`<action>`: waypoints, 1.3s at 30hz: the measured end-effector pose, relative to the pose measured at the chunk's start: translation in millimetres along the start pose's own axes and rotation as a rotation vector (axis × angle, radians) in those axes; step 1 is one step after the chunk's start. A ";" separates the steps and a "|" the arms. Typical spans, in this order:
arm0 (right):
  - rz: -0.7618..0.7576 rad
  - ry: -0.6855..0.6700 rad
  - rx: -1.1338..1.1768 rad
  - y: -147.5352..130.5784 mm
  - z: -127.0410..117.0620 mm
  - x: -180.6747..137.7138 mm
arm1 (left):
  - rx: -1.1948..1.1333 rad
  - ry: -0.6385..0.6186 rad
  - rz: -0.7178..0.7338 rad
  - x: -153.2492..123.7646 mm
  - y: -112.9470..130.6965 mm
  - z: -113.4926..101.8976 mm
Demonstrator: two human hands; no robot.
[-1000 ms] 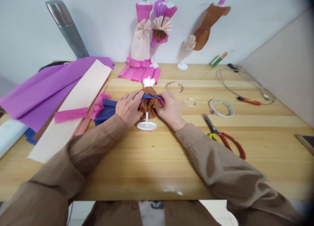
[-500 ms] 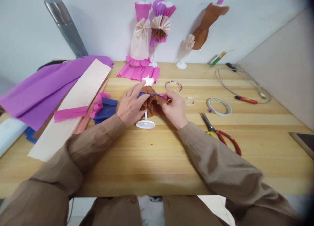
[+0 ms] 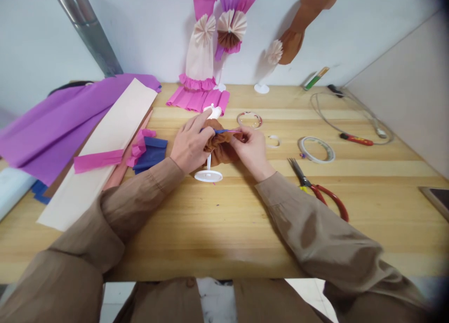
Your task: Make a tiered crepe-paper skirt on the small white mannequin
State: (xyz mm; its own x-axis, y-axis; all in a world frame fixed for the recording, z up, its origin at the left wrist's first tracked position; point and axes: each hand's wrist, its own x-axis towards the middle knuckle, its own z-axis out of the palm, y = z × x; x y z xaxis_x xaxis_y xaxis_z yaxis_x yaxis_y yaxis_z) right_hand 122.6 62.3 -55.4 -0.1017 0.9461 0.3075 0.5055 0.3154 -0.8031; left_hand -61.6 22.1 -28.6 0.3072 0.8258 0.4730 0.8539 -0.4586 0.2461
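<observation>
A small white mannequin (image 3: 208,175) on a round base leans back between my hands, wrapped in ruffled brown crepe paper (image 3: 224,154). My left hand (image 3: 189,143) is closed on the brown paper at the mannequin's waist, its fingers also over one end of a thin blue and pink strip (image 3: 221,131). That strip runs across the front of the brown paper. At its other end, my right hand (image 3: 253,150) pinches it between thumb and fingers, which hide the tip. The mannequin's top shows above my left fingertips.
Purple crepe paper (image 3: 80,117), a cream sheet (image 3: 101,159) and a blue piece (image 3: 150,154) lie left. Red-handled scissors (image 3: 317,187), a tape roll (image 3: 317,150) and a cable (image 3: 351,112) lie right. Dressed mannequins, including a pink-and-cream one (image 3: 201,52), stand at the wall.
The view has shifted slightly. My right fingers have closed further over the strip, so less of its pink end shows. My left hand still presses on the brown paper.
</observation>
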 end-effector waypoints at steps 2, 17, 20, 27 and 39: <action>-0.132 -0.010 -0.198 -2.6 -1.6 -2.3 | 0.030 0.001 0.013 -0.5 -1.3 2.4; -0.427 0.133 -0.518 4.4 10.4 1.9 | 0.142 0.039 0.059 -6.6 -8.1 10.1; -0.510 0.154 -0.497 4.3 7.6 -1.3 | 0.138 0.089 0.117 -10.2 -8.1 9.1; -0.552 0.173 -0.548 7.4 6.8 -1.7 | 0.157 0.174 0.239 -18.0 -11.0 7.6; -0.682 0.313 -0.536 15.2 13.8 2.0 | 0.317 0.132 0.129 -15.0 -1.8 5.9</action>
State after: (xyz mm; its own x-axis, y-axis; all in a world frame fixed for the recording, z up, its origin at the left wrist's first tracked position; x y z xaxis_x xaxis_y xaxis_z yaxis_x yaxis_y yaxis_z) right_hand 118.3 70.0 -74.1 -0.3263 0.4798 0.8145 0.7583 0.6473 -0.0775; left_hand -65.3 12.5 -41.1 0.3819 0.7089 0.5929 0.9057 -0.4147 -0.0875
